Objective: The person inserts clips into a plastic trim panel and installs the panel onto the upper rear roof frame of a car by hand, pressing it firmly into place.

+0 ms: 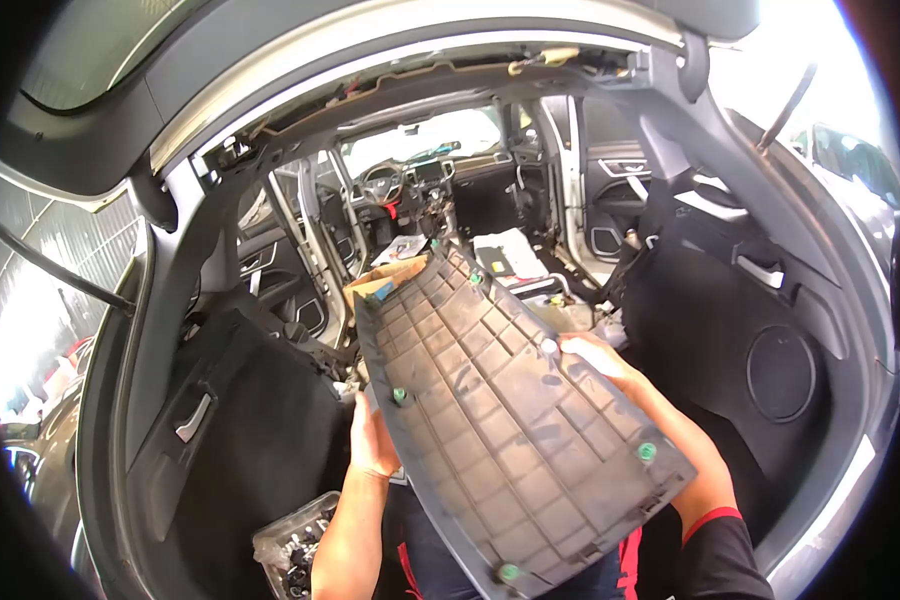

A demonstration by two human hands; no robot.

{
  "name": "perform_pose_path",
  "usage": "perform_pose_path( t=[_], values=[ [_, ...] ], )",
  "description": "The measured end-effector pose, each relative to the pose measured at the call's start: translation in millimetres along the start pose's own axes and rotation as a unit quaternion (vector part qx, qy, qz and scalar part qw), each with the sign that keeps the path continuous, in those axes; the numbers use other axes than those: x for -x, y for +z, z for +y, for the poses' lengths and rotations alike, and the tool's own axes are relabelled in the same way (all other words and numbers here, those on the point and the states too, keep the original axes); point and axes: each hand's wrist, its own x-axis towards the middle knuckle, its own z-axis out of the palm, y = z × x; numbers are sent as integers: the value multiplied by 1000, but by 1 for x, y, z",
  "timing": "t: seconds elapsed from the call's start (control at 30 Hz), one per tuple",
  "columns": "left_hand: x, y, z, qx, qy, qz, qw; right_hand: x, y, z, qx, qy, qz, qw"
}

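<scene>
A large dark plastic trim panel [500,400], its ribbed grid side facing me, is tilted in front of my body. Several green clips [647,453] sit along its edges. My left hand [372,435] grips the panel's left edge, with most of the fingers hidden behind it. On the opposite edge, the fingers of my right hand [598,362] are wrapped over the rim near a pale clip. Below my left forearm stands a clear plastic box [268,545] with small fasteners inside.
Around me is the open tailgate of a stripped car. Black side linings [245,410] flank both sides, the right one with a round speaker grille [781,373]. Beyond the panel lie cardboard [388,275], a white sheet [508,254] and bare floor parts. The steering wheel [382,183] shows far ahead.
</scene>
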Motion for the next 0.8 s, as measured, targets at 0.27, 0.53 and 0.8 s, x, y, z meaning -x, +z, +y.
perform_pose_path(
  t=[0.27, 0.53, 0.8],
  values=[
    [7, -13, -14, 5, 60, 91, 994, -27, -10, 68, -200, 86, -143, 965],
    [-39, 47, -9, -39, 151, 139, 978, -22, -20, 108, -387, 54, 1, 920],
    [-119, 72, -15, -10, 201, 81, 976, -9, -47, 150, -316, 84, 55, 943]
  ],
)
